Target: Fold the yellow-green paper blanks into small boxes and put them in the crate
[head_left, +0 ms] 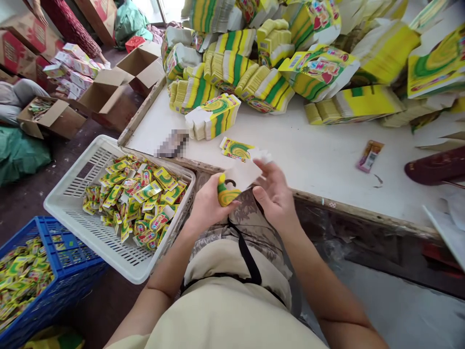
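Observation:
My left hand (205, 206) is closed on a small yellow-and-green carton (228, 195), its white inner side and flaps facing up. Close by on the right is my right hand (274, 196), thumb and fingers apart, its fingertips at the edge of the white flap and slightly blurred. Just beyond the hands, a flat yellow carton (238, 149) lies on the white tabletop (308, 155). Behind it stands a bundle of flat cartons (214, 116), with more stacked bundles (269, 87) heaped at the back.
A white plastic basket (67, 203) of small filled-out cartons stands at my left, and a blue crate (69, 264) beyond it holds more. A small packet (369, 156) and a dark red object (436, 167) lie on the right. Cardboard boxes (109, 99) and another person's arm (78, 29) are at upper left.

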The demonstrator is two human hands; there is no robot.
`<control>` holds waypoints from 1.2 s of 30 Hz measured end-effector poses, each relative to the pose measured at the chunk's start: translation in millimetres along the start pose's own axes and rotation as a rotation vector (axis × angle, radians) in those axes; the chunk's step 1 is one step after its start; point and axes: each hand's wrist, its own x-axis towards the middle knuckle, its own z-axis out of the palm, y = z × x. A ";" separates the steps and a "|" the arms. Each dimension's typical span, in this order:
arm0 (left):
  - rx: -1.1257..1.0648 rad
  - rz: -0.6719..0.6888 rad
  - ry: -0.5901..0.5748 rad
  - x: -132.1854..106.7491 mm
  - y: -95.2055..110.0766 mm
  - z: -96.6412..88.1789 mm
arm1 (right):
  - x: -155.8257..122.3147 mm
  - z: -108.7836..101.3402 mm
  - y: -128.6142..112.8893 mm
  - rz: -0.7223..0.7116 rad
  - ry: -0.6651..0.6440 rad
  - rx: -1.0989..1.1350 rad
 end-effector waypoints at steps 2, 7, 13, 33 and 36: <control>-0.005 0.067 -0.016 -2.0 -0.4 5.6 | 0.7 5.8 2.0 0.149 -0.079 0.145; -0.008 0.209 0.013 -8.5 -6.5 19.4 | 3.4 14.4 3.5 0.379 -0.207 0.445; -0.002 0.407 0.062 -9.2 -14.5 28.9 | 7.1 16.5 6.8 0.593 -0.338 0.710; -0.225 0.238 0.021 -8.5 -30.4 34.0 | -25.3 18.4 15.1 -0.031 -0.350 -0.056; -0.220 0.212 0.082 -10.5 -32.7 36.5 | -23.1 18.1 14.4 -0.110 -0.314 -0.126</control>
